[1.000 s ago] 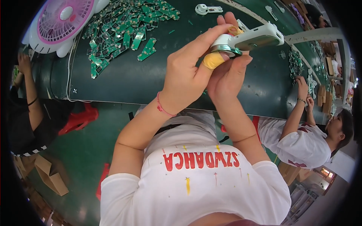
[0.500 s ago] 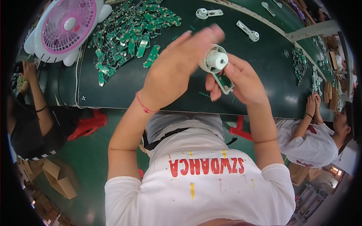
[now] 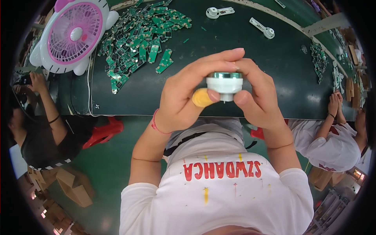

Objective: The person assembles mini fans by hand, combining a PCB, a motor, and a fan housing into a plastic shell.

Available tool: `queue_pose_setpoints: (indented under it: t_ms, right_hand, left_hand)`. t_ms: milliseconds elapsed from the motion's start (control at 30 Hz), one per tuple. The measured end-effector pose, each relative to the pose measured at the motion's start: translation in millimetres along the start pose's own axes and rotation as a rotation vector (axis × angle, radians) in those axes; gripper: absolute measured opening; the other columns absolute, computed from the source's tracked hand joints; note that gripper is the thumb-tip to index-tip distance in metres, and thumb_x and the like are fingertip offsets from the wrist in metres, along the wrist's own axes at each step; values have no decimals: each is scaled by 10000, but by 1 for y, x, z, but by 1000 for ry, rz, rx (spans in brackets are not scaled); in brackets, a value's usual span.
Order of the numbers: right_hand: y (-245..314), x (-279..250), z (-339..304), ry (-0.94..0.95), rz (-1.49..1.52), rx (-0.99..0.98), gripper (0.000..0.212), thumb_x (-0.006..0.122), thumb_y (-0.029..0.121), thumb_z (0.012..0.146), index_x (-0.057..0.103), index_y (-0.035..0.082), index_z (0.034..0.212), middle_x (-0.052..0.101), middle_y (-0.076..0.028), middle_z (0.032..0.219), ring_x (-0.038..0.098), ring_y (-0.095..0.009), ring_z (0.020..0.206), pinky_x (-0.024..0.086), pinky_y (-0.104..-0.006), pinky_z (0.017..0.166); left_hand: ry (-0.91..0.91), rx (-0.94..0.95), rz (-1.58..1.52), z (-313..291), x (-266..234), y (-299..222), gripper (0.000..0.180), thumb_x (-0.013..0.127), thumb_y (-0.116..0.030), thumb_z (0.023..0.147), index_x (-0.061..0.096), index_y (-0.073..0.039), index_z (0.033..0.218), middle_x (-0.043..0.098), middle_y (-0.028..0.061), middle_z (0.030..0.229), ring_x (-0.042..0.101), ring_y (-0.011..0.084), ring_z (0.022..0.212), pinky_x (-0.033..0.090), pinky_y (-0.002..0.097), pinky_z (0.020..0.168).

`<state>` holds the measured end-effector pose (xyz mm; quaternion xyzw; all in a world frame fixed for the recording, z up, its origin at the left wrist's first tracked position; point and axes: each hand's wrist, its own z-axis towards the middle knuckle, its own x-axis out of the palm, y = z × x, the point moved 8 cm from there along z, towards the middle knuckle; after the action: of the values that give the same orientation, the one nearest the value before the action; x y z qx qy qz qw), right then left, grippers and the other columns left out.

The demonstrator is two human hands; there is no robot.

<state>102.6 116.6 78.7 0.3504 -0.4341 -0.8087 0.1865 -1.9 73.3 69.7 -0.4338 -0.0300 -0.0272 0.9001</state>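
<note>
Between both hands is a round white plastic housing, seen from the side, with a green upper edge and a short stem pointing toward me. My left hand grips it from the left, its thumb wrapped in a yellow cover and pressed near the stem. On the other side my right hand is closed round it too, thumb beside the stem. The fingers of both hands meet over its far side and hide the handle part. Just beyond my left hand lies a single green circuit board.
A heap of green circuit boards covers the table's far left, beside a pink-and-white fan with a white cable. Two white housings with handles lie at the back. Co-workers sit left and right; red stools stand below the table edge.
My left hand has come down onto the housing, which has turned from showing its round face and handle to a side view. Both hands now grip it.
</note>
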Motion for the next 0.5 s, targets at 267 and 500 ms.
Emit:
queue_pose_setpoints:
  t_ms: [267,500]
  right_hand:
    - [32,1,-4,-164,-118,-310,376,662,353,750,578,42,942,595,-112,887,545,-258,730,426,-339,673]
    - [39,4,-3,-172,-169,-441,372,659,356,744,582,42,928,578,-75,789,537,-244,634,392,-330,594]
  left_hand:
    - [-63,66,-84,-4,11,-21,368,443,-313,916,524,10,1073,556,209,1130,505,339,1118,409,388,926]
    - [-46,129,-89,-8,12,-22,362,430,-313,925,501,12,1068,542,228,1141,492,354,1128,397,416,940]
